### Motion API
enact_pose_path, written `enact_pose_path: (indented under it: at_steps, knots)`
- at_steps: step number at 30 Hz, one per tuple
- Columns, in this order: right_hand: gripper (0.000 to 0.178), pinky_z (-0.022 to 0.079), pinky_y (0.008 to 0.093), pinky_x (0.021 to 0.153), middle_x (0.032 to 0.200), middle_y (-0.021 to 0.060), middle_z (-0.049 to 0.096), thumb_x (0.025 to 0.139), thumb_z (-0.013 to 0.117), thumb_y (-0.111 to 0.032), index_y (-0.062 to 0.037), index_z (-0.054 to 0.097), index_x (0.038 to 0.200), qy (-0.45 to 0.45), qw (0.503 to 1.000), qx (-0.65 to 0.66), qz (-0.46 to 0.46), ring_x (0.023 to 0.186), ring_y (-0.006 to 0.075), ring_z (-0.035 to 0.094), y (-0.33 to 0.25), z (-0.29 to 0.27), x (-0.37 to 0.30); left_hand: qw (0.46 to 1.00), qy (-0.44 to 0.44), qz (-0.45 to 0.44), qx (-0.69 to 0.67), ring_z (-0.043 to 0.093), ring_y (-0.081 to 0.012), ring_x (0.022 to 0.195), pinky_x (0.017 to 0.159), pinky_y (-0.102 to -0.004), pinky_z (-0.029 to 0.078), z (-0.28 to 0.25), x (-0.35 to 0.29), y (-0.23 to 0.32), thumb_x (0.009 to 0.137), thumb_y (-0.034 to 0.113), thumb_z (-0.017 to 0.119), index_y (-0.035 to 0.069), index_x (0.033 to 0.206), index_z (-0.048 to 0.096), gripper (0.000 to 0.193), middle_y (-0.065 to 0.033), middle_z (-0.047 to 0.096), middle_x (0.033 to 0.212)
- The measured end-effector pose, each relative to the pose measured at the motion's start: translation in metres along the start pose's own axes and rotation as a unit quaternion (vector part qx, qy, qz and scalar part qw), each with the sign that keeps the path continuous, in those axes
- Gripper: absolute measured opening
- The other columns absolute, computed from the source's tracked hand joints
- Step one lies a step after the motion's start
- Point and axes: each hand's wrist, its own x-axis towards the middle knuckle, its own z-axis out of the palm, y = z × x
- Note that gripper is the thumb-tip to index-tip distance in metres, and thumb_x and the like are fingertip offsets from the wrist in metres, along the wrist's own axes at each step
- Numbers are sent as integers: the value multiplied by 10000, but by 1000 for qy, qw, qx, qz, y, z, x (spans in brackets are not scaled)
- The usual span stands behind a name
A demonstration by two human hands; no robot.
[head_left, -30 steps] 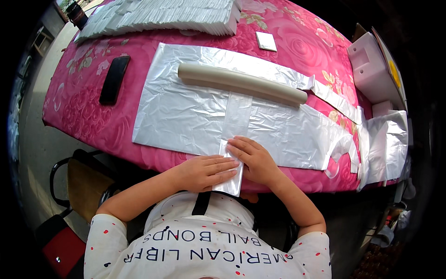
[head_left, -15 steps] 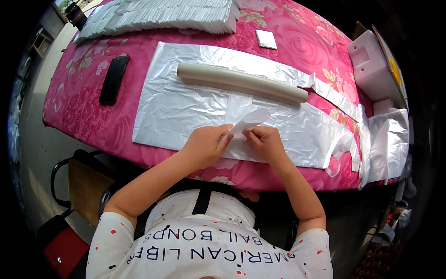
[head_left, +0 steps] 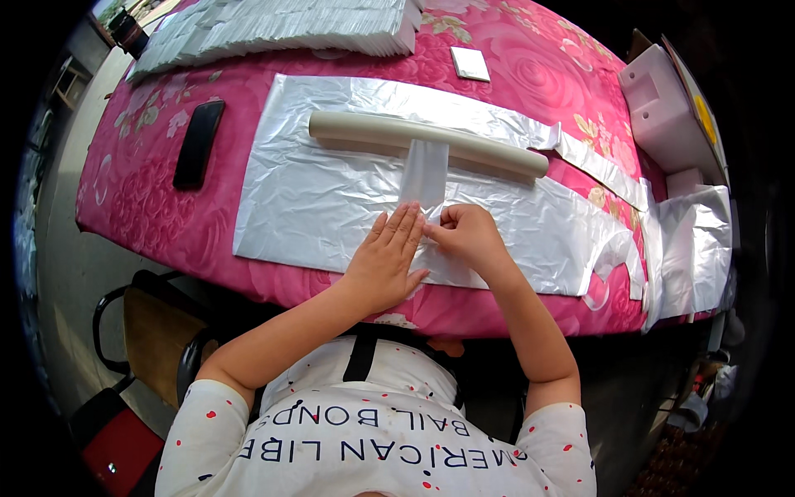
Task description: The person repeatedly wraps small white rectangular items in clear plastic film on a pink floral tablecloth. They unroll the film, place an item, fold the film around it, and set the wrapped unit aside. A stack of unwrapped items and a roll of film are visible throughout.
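Note:
My left hand [head_left: 387,253] lies flat with its fingers stretched, pressing near the close end of a thin white strip [head_left: 426,170]. The strip lies flat and runs up against a pale grey roller-like tube [head_left: 426,142]. My right hand [head_left: 468,236] is closed in a pinch beside my left fingertips, at the strip's near edge; the pinched part is mostly hidden. Beneath both hands spreads a silvery-white plastic bag [head_left: 315,203], laid flat, with handle-like straps and a curved cut-out at its right end. The tube rests lengthwise across it.
A black phone [head_left: 199,145] lies at left on the pink floral tablecloth [head_left: 124,166]. Stacked folded white plastic [head_left: 281,33] fills the far left. A small white square pad [head_left: 470,64] sits far centre. At right are a white foam box [head_left: 662,99] and hanging silvery plastic [head_left: 691,257].
The strip, raised and curled between both hands before, now lies flat toward the tube. My left hand has gone from a pinch to flat; my right stays pinched and has shifted slightly left.

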Motion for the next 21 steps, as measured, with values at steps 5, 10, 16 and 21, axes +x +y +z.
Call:
enact_pose_path:
  at_steps: [5,10,16,21]
  knots:
    - [372,469,339,719,924,133,619,679,732,-195,-18,593,976,114,978,-153,-86,846,239,596,-1,8,-18,1000,16,9,-4,233,-333,1338,1087,-422,195,-1,0,-4,801,319,574,-51,1354,288,724,-221,260,1424]
    - [504,370,397,978,1288,129,454,691,701,-149,-46,543,1158,121,855,-315,-393,1202,280,415,22,-1,-8,996,78,24,-43,402,-324,1222,1021,-403,310,-11,8,-8,730,256,645,-60,1267,400,669,-206,415,1317]
    - [480,357,362,1017,1277,116,496,730,639,-138,-26,535,1186,7,884,-269,-381,1207,276,435,17,-16,11,992,109,44,-37,482,-306,1122,946,-390,385,-17,16,-13,654,169,665,-59,1187,465,613,-189,490,1227]
    - [449,388,378,982,1241,127,523,707,590,-55,-24,555,1153,14,884,-247,-397,1157,298,478,24,-19,22,992,108,69,11,518,-290,1080,918,-379,408,-13,24,-20,676,96,631,-44,1139,510,499,-162,542,1174]
